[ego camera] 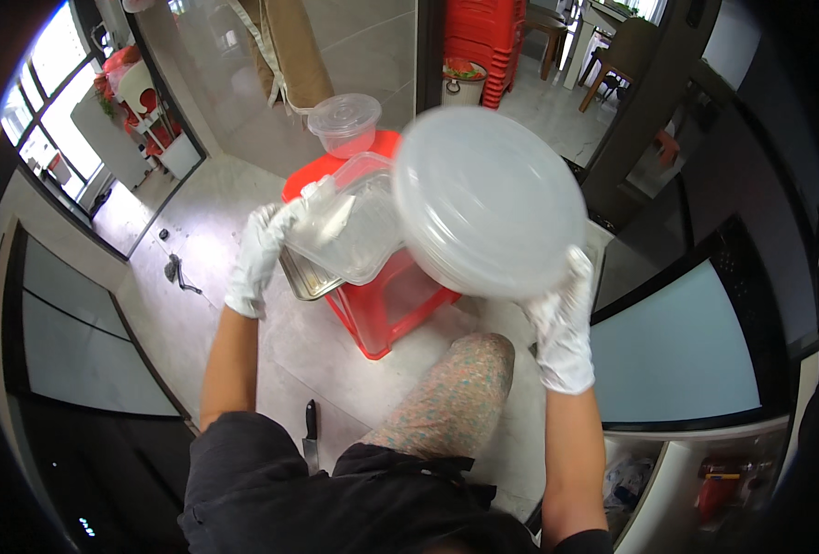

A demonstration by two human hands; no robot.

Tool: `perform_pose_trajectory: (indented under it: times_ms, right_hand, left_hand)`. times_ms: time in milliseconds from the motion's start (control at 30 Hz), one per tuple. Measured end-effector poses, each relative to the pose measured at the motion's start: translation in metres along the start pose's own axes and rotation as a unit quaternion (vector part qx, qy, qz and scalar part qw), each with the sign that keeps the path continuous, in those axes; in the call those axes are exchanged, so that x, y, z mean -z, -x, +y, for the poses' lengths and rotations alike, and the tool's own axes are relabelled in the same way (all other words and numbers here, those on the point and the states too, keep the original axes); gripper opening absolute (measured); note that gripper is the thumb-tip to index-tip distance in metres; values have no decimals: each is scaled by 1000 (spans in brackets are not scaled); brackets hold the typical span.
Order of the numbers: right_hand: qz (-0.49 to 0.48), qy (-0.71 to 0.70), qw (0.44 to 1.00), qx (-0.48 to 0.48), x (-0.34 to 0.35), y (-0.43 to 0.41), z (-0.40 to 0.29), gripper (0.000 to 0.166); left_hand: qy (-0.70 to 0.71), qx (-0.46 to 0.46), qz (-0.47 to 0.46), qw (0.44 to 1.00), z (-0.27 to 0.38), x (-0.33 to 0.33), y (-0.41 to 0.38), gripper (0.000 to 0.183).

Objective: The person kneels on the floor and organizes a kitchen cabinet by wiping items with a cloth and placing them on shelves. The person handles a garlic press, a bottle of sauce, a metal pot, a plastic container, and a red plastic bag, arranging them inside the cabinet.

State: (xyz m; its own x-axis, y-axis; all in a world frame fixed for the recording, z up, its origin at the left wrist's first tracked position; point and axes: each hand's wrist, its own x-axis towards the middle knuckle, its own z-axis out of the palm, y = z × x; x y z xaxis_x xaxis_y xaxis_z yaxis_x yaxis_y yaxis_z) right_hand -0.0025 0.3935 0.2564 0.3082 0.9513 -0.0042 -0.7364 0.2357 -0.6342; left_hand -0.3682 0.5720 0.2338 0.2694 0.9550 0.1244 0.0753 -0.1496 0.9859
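Observation:
My left hand [254, 260], in a thin white glove, grips the left edge of a clear rectangular plastic piece [364, 246], a lid or shallow container. My right hand [562, 332], gloved the same way, holds a large round translucent plastic vessel or cover [492, 201] by its near right edge; it is blurred. Both pieces are raised in front of a red plastic stool [376, 315]. A metal tray [305, 278] sits on the stool, partly hidden under the rectangular piece. Behind it, a round clear tub with a lid [344, 124] stands on the stool's far end.
A black-handled knife [311, 422] lies on the tiled floor near my legs. Dark small items [174, 270] lie on the floor at left. Stacked red stools [482, 34] and a bin [463, 90] stand behind. Cabinets with pale door panels [672, 353] flank both sides.

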Motion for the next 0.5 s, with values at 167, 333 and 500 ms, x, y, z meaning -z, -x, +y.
perform_pose_trajectory:
  times_ms: [167,333,500]
  right_hand:
    - [88,42,994,48,83,70,-13,74]
    - [156,20,987,13,105,99,17,69]
    - [166,-5,986,16,106,106,27,66]
  left_hand:
    - [-25,14,-88,996,39,8,-29,58]
    - [-279,95,-11,955,34,38,-111,94]
    - [-197,148,50,968,25,13,-195,80]
